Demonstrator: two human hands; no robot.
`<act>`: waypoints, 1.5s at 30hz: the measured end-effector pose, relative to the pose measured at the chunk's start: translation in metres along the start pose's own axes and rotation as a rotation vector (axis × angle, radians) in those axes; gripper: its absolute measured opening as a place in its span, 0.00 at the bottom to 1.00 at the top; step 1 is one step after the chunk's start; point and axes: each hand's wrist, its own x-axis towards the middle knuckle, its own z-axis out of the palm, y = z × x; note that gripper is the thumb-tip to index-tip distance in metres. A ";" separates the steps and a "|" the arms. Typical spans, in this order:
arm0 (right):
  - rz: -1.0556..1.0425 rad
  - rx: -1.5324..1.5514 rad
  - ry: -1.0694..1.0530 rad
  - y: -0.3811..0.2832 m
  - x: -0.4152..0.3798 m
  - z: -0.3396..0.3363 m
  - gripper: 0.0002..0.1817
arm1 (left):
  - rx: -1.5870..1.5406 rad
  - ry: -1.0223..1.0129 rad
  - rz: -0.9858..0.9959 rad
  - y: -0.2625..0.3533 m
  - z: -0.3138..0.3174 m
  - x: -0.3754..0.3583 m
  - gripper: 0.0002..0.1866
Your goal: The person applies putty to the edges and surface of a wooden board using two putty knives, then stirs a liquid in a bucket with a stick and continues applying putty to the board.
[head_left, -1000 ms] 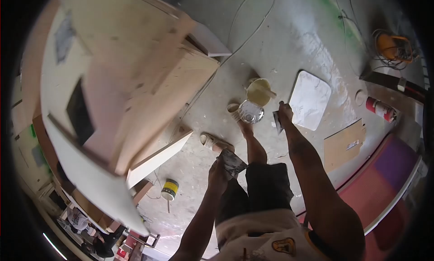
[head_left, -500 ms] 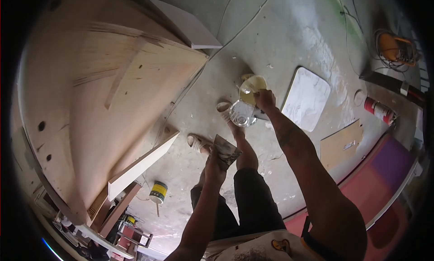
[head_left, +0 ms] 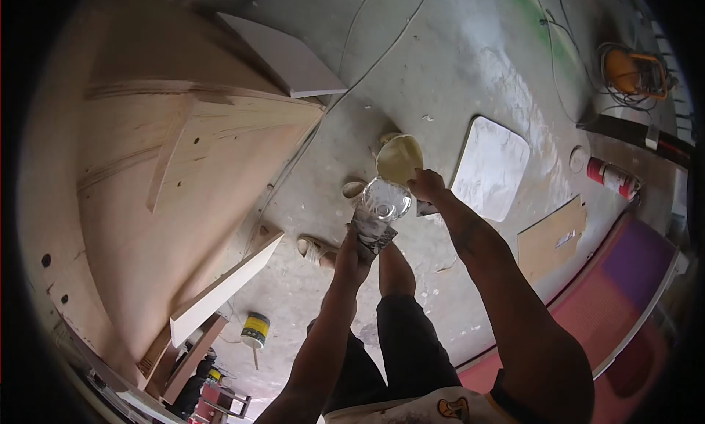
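Note:
My left hand (head_left: 360, 248) grips a dark, smeared flat plate (head_left: 376, 231), which reaches up to the near edge of a clear plastic container (head_left: 385, 200). Just above that container sits a pale yellow bucket (head_left: 400, 158), its open mouth facing me. My right hand (head_left: 428, 185) is closed at the lower right rim of the bucket; a small dark flat piece (head_left: 426, 208) shows below the fingers. Whether the hand holds the rim or that piece cannot be made out.
Large plywood panels (head_left: 176, 167) stand at the left. On the floor are a white board (head_left: 490, 168), brown cardboard (head_left: 552, 236), a red can (head_left: 611, 177), a yellow-labelled can (head_left: 255, 329), cables and an orange machine (head_left: 635, 75). My feet in sandals (head_left: 316, 250) are below the hands.
My left hand has moved up with the plate, now close to the clear container. My right hand has shifted slightly down from inside the bucket's mouth to its rim. The view has shifted a little.

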 end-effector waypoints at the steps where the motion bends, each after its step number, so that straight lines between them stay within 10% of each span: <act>1: -0.015 0.009 -0.031 -0.002 0.001 0.008 0.22 | -0.006 0.018 -0.008 0.000 -0.002 -0.001 0.27; 23: 0.209 1.492 -0.345 0.004 -0.005 0.049 0.12 | 0.197 0.067 0.142 0.047 0.013 0.035 0.21; 34: 0.185 1.015 -0.126 0.015 -0.156 -0.057 0.14 | 0.725 0.173 0.319 0.043 0.003 0.145 0.18; 45: -0.042 0.481 0.115 -0.047 -0.244 -0.110 0.24 | 0.582 0.152 0.085 0.018 0.028 0.200 0.18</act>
